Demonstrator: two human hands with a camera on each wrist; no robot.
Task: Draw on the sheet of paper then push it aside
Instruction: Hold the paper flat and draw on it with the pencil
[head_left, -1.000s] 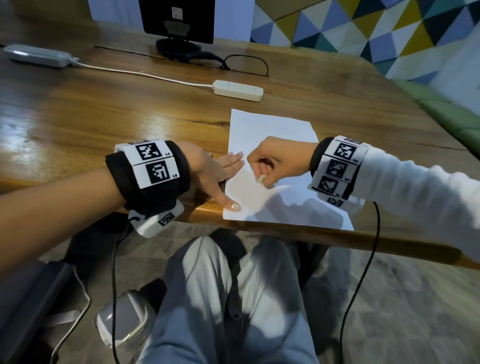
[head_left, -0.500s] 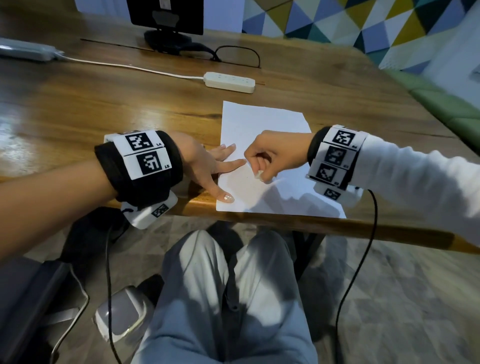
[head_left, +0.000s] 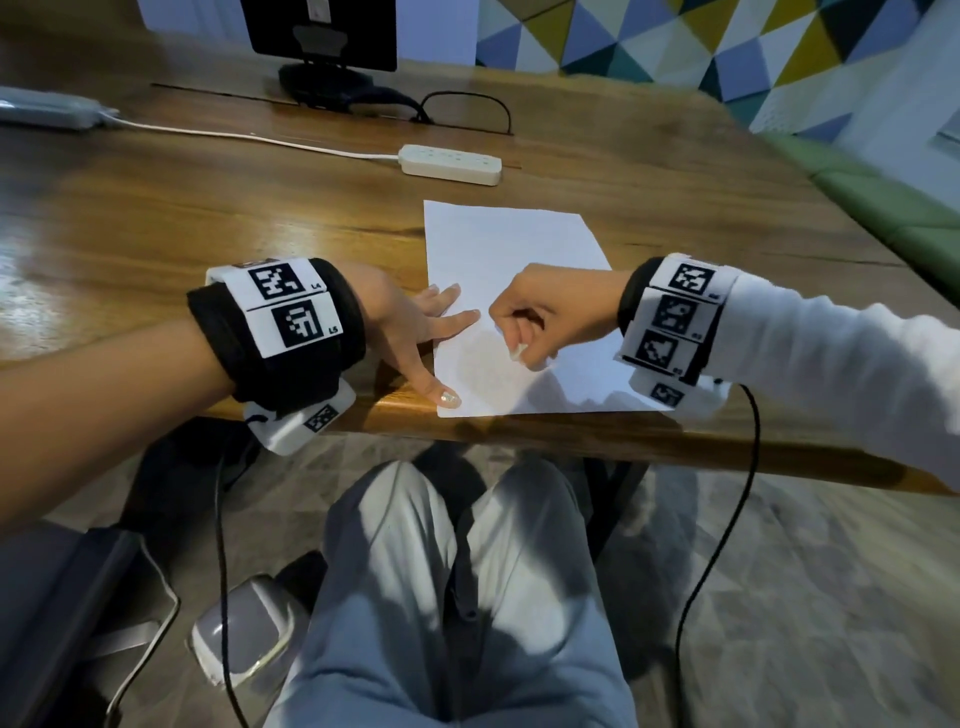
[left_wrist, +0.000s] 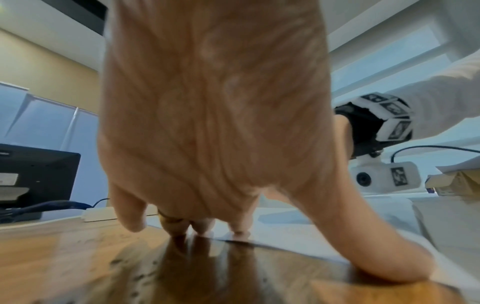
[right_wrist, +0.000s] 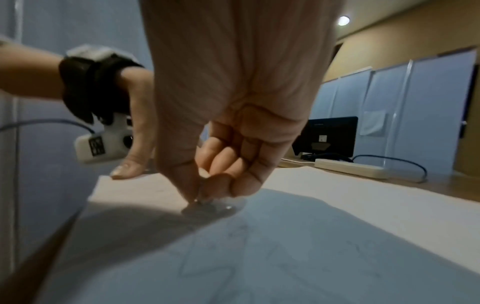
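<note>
A white sheet of paper (head_left: 509, 244) lies on the wooden table (head_left: 208, 208) at its front edge. Faint grey pencil marks (head_left: 483, 366) show on its near part, seen as thin lines (right_wrist: 233, 257) in the right wrist view. My left hand (head_left: 415, 338) lies flat with straight fingers (left_wrist: 239, 226) on the sheet's left edge, and its thumb (head_left: 441, 392) presses the near left corner. My right hand (head_left: 519, 340) pinches a small drawing tool (right_wrist: 200, 200) whose tip touches the paper (right_wrist: 324, 216). The fingers hide most of the tool.
A white power strip (head_left: 450, 164) with its cord lies just beyond the sheet. A black monitor (head_left: 319, 31) and a looped black cable (head_left: 465, 111) stand at the back. The table's front edge (head_left: 571, 441) runs just under the paper. A green bench (head_left: 883, 208) is at the right.
My left fingers have spread, and the index finger now points toward my right hand. The right hand has shifted only slightly on the sheet while it pinches the tool.
</note>
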